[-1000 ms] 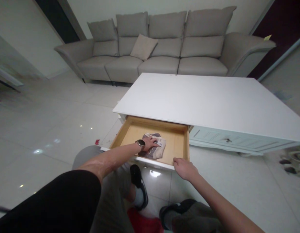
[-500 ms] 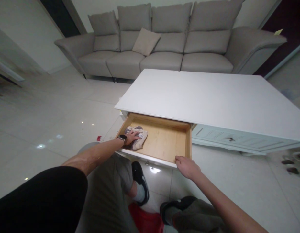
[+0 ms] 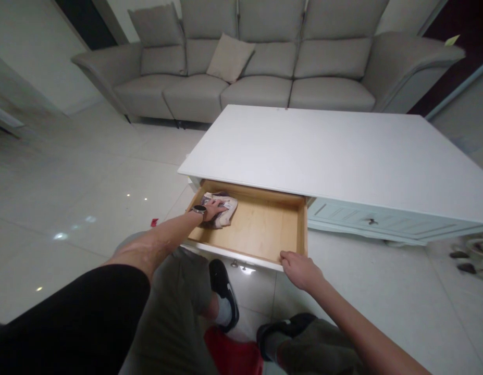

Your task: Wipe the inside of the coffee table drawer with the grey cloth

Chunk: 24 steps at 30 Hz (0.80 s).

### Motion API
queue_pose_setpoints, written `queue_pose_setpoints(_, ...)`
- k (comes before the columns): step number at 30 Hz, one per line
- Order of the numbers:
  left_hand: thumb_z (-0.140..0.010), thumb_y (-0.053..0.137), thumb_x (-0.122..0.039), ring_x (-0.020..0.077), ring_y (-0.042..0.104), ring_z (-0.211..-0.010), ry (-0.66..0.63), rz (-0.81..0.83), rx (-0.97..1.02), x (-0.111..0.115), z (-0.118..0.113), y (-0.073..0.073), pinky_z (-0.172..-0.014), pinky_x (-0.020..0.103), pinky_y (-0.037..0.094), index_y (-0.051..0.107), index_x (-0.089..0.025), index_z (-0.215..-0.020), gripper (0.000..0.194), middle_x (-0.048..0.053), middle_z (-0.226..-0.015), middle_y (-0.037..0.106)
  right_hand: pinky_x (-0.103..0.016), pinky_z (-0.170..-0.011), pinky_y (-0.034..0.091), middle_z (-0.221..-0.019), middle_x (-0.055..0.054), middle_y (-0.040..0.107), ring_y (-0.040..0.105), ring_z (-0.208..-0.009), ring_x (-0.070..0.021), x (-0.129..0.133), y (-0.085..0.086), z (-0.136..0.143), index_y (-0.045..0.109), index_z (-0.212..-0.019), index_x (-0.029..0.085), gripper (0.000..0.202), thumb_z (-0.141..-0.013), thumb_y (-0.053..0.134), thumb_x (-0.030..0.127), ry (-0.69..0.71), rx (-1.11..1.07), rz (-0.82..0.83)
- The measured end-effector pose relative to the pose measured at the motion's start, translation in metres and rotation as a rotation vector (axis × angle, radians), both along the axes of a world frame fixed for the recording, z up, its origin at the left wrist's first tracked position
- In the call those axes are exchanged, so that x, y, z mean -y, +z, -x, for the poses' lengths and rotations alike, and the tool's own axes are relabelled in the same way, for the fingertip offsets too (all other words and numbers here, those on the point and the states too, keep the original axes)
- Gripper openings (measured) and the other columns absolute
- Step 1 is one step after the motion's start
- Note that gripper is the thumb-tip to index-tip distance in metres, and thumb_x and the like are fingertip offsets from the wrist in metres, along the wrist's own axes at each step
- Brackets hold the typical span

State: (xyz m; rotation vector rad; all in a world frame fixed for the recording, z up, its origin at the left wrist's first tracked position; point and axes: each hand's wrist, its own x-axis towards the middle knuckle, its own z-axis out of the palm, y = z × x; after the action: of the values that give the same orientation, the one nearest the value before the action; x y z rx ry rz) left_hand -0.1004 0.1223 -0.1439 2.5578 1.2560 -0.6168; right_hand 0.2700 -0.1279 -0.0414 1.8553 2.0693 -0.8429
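We rest our left hand (image 3: 214,207) on a crumpled grey-and-cream cloth (image 3: 227,214) inside an open, pale wooden drawer (image 3: 264,224) with a white front. The hand is open, its fingers spread over the fabric and pressing on it, not closed around it. The cloth lies on the drawer floor in the left part, near the left side wall, and the rest of the floor to its right is bare wood. On our left wrist we wear a dark round watch (image 3: 199,210).

Our right hand (image 3: 299,268) is closed over the top edge of the drawer's front at its right end, the fingers curled over the rim. Below that edge, a small metal knob (image 3: 234,264) sticks out from the front.

The drawer is pulled out from under the smooth white rectangular top of a bench (image 3: 323,151). Beside it, to the right, we see a closed pale blue-green drawer front (image 3: 338,213) with a small dark metal knob (image 3: 372,222). Beyond the bench stands a long grey padded sofa (image 3: 260,92), with a beige square cushion (image 3: 230,58) leaning on its backrest. Between our black shoes (image 3: 222,291), a red object, partly hidden, (image 3: 233,354) shows on the glossy pale tile floor (image 3: 108,192).
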Motion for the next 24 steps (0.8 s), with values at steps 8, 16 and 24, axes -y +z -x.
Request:
queue_pose_setpoints(8,-0.081,0.057,-0.013,0.0347,0.034,-0.139,0.025,0.000,0.042,-0.024,-0.013,0.017,-0.112,0.053,0.034,0.047,-0.038,-0.148,0.072,0.006,-0.159,0.031,-0.038,-0.078,0.040,-0.113,-0.010,0.069,0.065,-0.103,-0.0278,-0.001,0.001,0.002,0.059,-0.102,0.021,0.035,-0.098,0.026,0.028,0.009,0.002,0.007)
queue_pose_setpoints(16,-0.084,0.052,-0.012,0.0350,0.033,-0.140,0.029,0.001,0.036,-0.020,-0.018,0.020,-0.113,0.051,0.032,0.047,-0.037,-0.148,0.069,0.006,-0.161,0.029,-0.042,-0.082,0.042,-0.111,-0.011,0.069,0.065,-0.102,-0.0281,-0.002,0.003,0.004,0.061,-0.103,0.022,0.034,-0.097,0.028,0.029,-0.006,0.010,0.030)
queue_pose_setpoints(24,-0.083,0.048,-0.006,0.0365,0.034,-0.139,0.004,-0.027,0.003,-0.017,-0.031,0.009,-0.106,0.054,0.040,0.046,-0.040,-0.149,0.074,0.006,-0.160,0.030,-0.043,-0.081,0.044,-0.110,-0.012,0.070,0.065,-0.102,-0.0297,0.000,0.004,0.004,0.063,-0.102,0.021,0.037,-0.097,0.027,0.029,-0.009,-0.005,-0.001)
